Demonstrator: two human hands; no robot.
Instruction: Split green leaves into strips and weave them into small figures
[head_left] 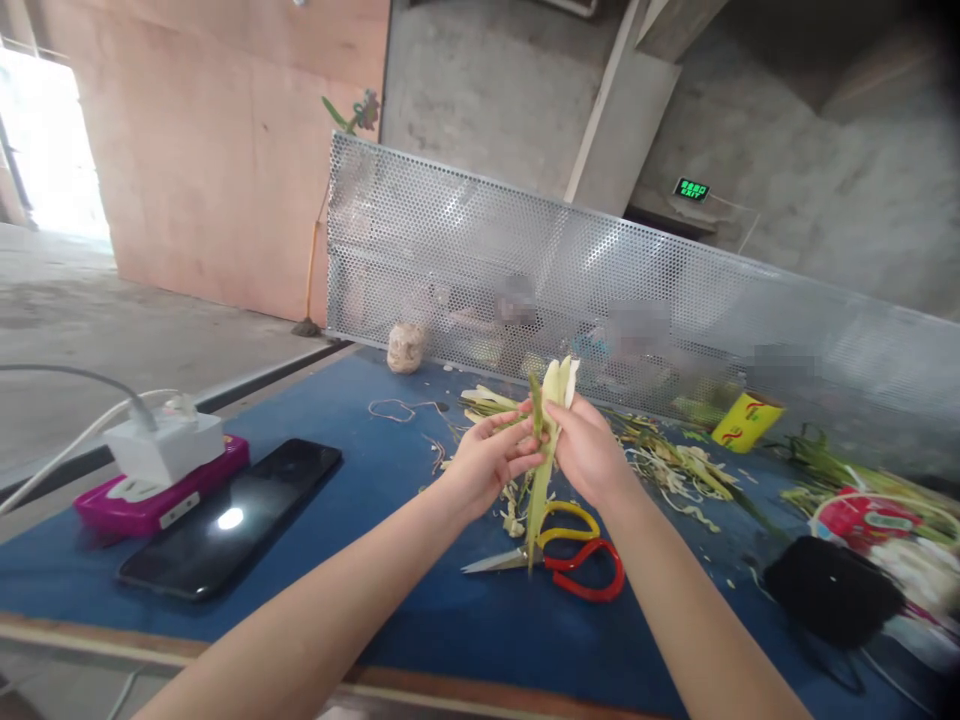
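Above the blue table, my right hand point(596, 455) is closed around a bundle of pale yellow-green leaf strips point(557, 385), its thumb pressed on the front. The strips' long lower end hangs down towards the scissors. Close beside it, my left hand point(491, 455) has curled fingers at a darker green leaf strip point(535, 400), which it seems to pinch; the fingertips partly hide the contact. Under the hands lie scissors point(585, 560) with one yellow and one red handle loop, blades pointing left. Leaf scraps point(514, 515) are scattered around them.
To the left are a black phone point(232, 520) and a magenta power strip point(169, 490) with a white plug. A perforated metal screen point(450, 240) borders the back. At right stand a yellow container point(746, 422), more leaf piles point(682, 465) and a black object point(832, 590).
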